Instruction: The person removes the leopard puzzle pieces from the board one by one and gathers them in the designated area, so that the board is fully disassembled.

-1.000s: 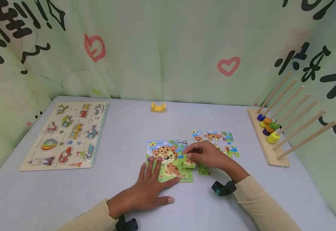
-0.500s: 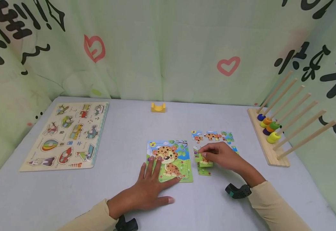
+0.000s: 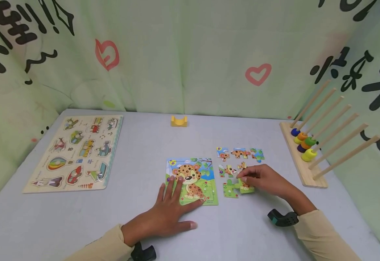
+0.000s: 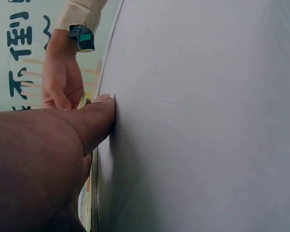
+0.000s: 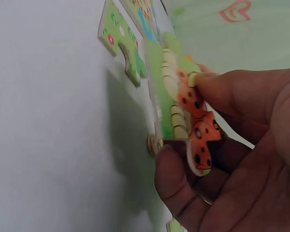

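My left hand [image 3: 168, 216] rests with spread fingers on a square leopard picture board [image 3: 207, 174], its fingertips hiding part of the left side. To the right of the board, my right hand [image 3: 265, 181] pinches a jigsaw piece [image 5: 176, 96] showing orange spotted fur and pale paws on green. The right wrist view has it tilted above the table, between thumb and fingers. Beside it lies a green corner jigsaw piece [image 3: 230, 190]. Several loose jigsaw pieces lie behind, among them a leopard-face piece [image 3: 230, 170] and a blue-green piece [image 3: 257, 154]; the right hand covers some.
On the left lies a wooden vehicle puzzle board [image 3: 79, 156]. A wooden peg rack [image 3: 307, 173] with coloured beads stands at the right, its pegs leaning outward. A small yellow block [image 3: 179, 121] sits near the table's back edge, with a curtain [image 3: 183, 54] behind.
My right hand has carried the pinched jigsaw piece rightward, from over the board's right edge to beside the green corner piece. The left hand has stayed in place.
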Tool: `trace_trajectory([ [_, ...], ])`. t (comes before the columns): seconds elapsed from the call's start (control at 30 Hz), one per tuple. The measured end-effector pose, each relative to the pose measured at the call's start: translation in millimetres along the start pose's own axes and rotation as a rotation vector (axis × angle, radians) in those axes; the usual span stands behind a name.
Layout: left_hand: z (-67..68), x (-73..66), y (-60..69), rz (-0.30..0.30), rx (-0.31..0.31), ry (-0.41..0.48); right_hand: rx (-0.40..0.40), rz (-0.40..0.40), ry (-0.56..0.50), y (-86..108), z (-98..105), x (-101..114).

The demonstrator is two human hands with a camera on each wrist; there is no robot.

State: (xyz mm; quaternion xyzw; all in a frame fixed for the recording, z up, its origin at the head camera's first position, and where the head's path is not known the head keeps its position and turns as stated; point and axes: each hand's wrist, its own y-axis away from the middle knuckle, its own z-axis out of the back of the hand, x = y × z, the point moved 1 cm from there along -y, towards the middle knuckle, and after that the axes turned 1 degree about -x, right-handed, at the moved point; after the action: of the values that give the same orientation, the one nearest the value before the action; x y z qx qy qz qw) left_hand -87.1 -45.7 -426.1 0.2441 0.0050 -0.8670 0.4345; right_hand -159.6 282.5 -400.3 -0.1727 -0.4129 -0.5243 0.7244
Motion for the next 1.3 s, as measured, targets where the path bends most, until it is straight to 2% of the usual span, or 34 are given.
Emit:
trace_trajectory([
  [0.4, 1.6, -1.1, -0.5, 0.003, 0.000, 0.001, 0.030, 0.002, 0.044, 7.3, 3, -7],
  [0.87, 0.7, 0.1, -0.3, -0.004, -0.010, -0.001, -0.005, 0.031, 0.085, 6.7, -1, -3],
  [1.13, 1.0, 0.8, -0.3, -0.006, -0.010, 0.010, -0.070, 0.083, 0.204, 8.2, -3, 4],
  [1.3, 0.7, 0.6, -0.8, -0.007, -0.009, 0.034, -0.168, 0.092, 0.261, 6.4, -5, 9],
])
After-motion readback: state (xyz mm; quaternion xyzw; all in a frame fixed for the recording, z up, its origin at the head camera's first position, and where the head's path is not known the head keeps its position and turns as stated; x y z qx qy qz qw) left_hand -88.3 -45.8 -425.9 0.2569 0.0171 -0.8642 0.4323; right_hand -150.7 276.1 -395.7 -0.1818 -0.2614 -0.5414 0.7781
